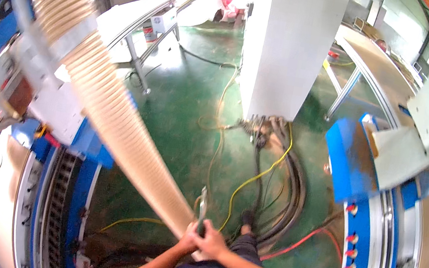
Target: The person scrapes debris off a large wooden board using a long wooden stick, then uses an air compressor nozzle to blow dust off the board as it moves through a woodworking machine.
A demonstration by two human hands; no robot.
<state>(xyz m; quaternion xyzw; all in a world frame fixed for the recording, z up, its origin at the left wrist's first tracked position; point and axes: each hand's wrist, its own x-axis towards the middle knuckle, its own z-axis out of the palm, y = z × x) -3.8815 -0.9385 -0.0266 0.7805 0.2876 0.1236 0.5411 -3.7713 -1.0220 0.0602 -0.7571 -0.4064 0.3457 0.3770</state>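
My left hand (189,240) and my right hand (212,241) are close together in front of my body, both with fingers closed. Between them a slim hand tool (203,204) with a grey metal upper part and a dark grip points away from me; its exact kind is unclear. My right hand wraps the grip. Whatever my left hand closes on is hidden by the fingers. A thick ribbed beige hose (120,125) slants down from the upper left, its lower part passing beside my left hand. A grey band (71,37) circles the hose higher up.
Blue-and-white machine rails stand left (80,208) and right (355,257). Ahead rises a tall white cabinet (289,50) with black cables (295,189) at its base. A yellow cable (249,181) and a red hose (301,240) cross the green floor near my foot (248,222).
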